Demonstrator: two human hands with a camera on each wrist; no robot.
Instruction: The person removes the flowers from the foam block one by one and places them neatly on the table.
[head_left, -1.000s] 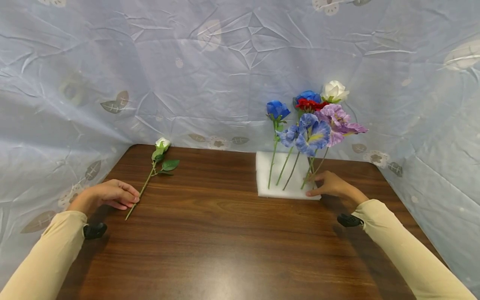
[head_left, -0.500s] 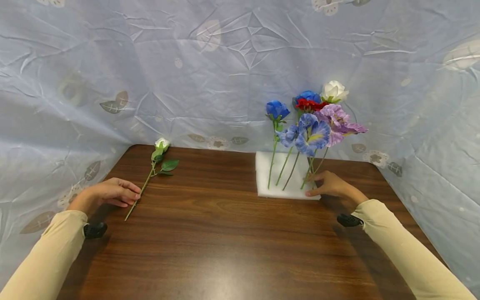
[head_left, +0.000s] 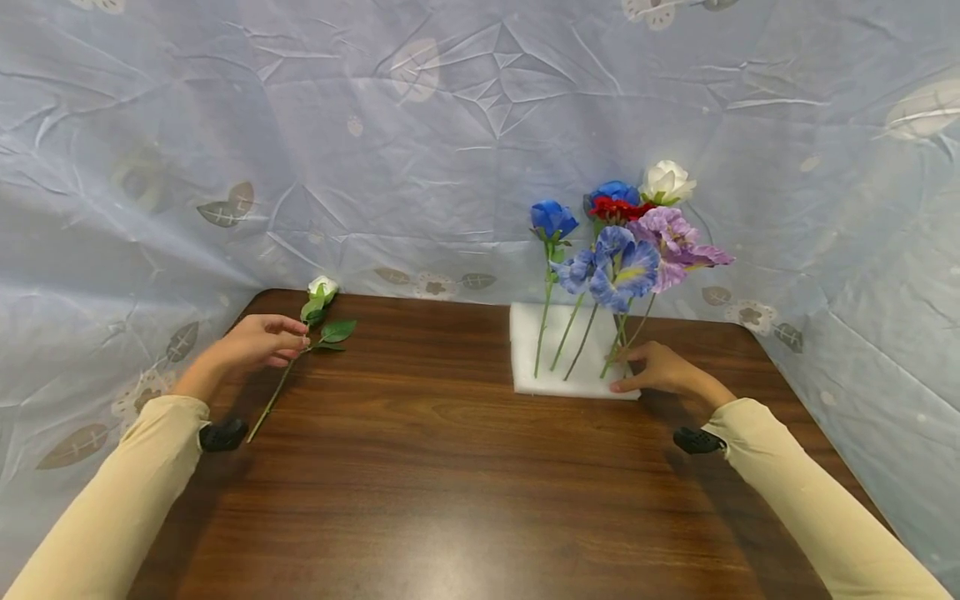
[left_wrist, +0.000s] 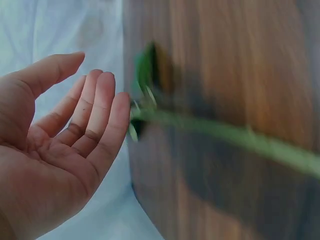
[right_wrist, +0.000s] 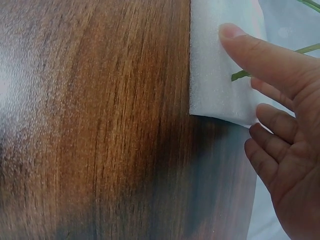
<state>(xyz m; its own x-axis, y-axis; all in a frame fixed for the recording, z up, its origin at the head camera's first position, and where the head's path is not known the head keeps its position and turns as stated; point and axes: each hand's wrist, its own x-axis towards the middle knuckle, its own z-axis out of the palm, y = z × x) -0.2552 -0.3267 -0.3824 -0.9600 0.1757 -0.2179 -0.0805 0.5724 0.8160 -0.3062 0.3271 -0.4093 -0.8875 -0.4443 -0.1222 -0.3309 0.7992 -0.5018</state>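
Note:
A white artificial rose (head_left: 322, 288) with green leaves lies slantwise on the left of the table. My left hand (head_left: 258, 342) hovers at its upper stem, fingers extended, thumb apart. The left wrist view shows the green stem (left_wrist: 250, 140), blurred, beyond the fingertips and not gripped. On the right, my right hand (head_left: 660, 367) rests at the right edge of a white foam block (head_left: 525, 354). In the right wrist view its thumb (right_wrist: 270, 60) stretches straight over the foam, and the other fingers lie loosely bent by the edge.
Several artificial flowers stand in the foam: a blue rose (head_left: 553, 219), a blue iris (head_left: 622, 271), a purple iris (head_left: 667, 237), a red flower (head_left: 617, 210) and a white rose (head_left: 668, 183) among them. Patterned cloth (head_left: 450, 125) hangs behind the brown wooden table (head_left: 420, 467).
My left hand has left the lower stem, where its fingers touched the rose, and moved up along it towards the leaves. The rose and my right hand stay in place.

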